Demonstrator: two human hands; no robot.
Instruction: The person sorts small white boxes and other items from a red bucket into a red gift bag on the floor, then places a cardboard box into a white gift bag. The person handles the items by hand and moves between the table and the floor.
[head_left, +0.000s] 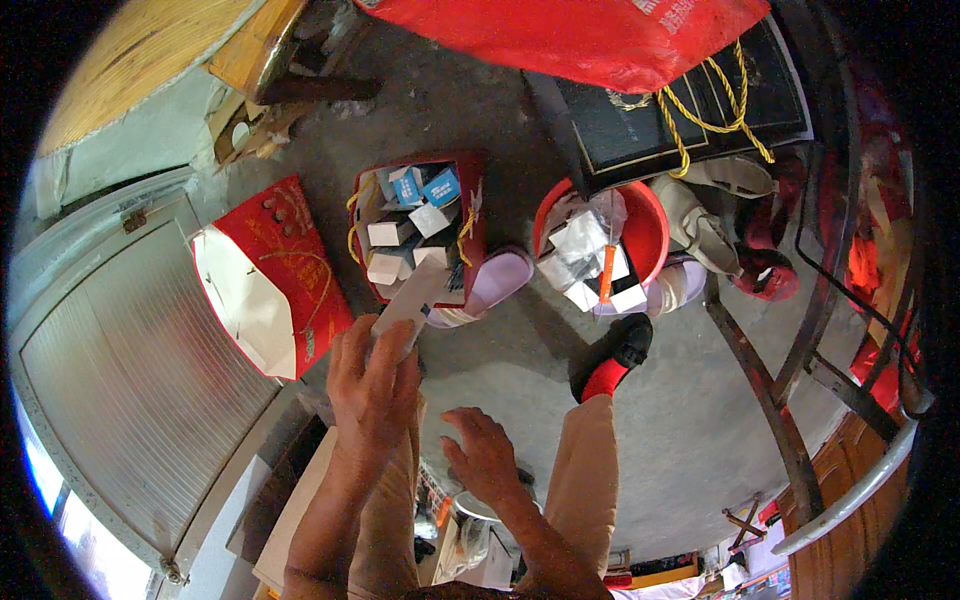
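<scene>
My left hand grips a slim whitish box between thumb and fingers. The box's far end overlaps the near edge of a dark red paper gift bag with yellow rope handles. Inside that bag stand several small white-ended boxes and two blue printed boxes. Lower and to the right, my right hand is empty above my lap, its fingers apart and slightly curled. A red plastic basin on the floor holds more white boxes, clear plastic wrap and an orange-handled tool.
A red paper bag lies on its side at left by a ribbed-glass door. Lilac slippers, grey shoes and a black gift bag surround the basin. A metal frame stands right; a red bag hangs over the top.
</scene>
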